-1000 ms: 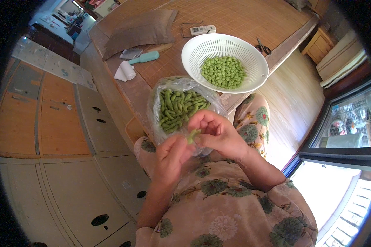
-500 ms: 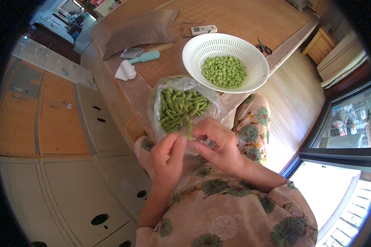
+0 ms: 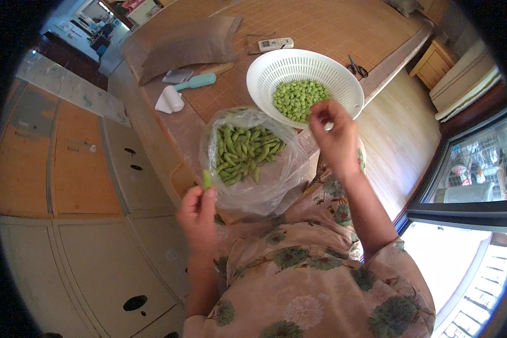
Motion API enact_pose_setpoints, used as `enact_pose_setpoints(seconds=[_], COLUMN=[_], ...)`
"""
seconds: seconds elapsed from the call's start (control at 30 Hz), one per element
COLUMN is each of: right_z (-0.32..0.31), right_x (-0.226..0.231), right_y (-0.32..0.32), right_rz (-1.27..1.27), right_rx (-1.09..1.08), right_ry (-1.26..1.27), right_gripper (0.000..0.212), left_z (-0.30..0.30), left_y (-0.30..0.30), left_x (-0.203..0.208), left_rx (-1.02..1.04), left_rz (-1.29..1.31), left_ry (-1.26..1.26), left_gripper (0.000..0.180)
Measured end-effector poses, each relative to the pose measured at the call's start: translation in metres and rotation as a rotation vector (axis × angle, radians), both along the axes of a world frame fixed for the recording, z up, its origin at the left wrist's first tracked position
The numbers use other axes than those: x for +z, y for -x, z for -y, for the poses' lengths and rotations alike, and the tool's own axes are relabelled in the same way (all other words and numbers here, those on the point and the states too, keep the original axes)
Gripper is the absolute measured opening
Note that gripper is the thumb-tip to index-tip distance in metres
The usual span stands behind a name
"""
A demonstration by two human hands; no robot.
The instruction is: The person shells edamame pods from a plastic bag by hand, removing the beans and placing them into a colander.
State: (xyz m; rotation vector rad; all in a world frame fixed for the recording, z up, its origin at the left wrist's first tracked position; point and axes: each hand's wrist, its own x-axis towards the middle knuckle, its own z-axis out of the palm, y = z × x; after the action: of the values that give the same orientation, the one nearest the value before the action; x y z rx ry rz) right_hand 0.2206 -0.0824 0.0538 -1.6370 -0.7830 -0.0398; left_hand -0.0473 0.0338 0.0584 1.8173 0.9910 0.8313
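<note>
Apart now, the two hands have left the spot where they met over the bag: the right hand has gone up to the colander, and the left hand has drawn off to the bag's left side. One white colander holds one heap of shelled green beans, too many to count. One clear plastic bag holds the pods, which overlap too much for a count; one more, a single green pod, is up in the left hand.

Left thumb and forefinger are pinched together on that pod's lower end, its tip pointing up. Right fingers are curled in toward the thumb in front of the colander's near rim; whether they grip anything I cannot tell.

Colander and bag sit side by side at the edge of a brown gridded mat. On it also lie one cushion, one remote control, one pair of scissors, one teal-handled tool and one white roll. Cabinets line the left; pale wooden floor shows at right.
</note>
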Motion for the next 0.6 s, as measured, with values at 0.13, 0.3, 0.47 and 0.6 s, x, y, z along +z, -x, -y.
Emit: enact_pose_setpoints(seconds=[0.13, 0.3, 0.47, 0.6], right_z=[0.000, 0.005, -0.004, -0.011], right_x=[-0.011, -0.015, -0.042, -0.058], right_y=[-0.034, -0.005, 0.041, 0.069], right_rz=[0.142, 0.193, 0.111, 0.202], right_rx=[-0.120, 0.059, 0.464, 0.567], right_ry=[0.069, 0.025, 0.155, 0.251], right_gripper=[0.017, 0.018, 0.019, 0.018], left_z=[-0.035, -0.082, -0.111, -0.131], left_y=[0.023, 0.065, 0.086, 0.105], left_x=[-0.007, -0.042, -0.070, -0.091], left_rx=[0.196, 0.291, 0.299, 0.231], left_rz=[0.107, -0.032, -0.275, -0.569], left_ry=[0.138, 0.051, 0.003, -0.063], left_gripper=[0.015, 0.022, 0.028, 0.034])
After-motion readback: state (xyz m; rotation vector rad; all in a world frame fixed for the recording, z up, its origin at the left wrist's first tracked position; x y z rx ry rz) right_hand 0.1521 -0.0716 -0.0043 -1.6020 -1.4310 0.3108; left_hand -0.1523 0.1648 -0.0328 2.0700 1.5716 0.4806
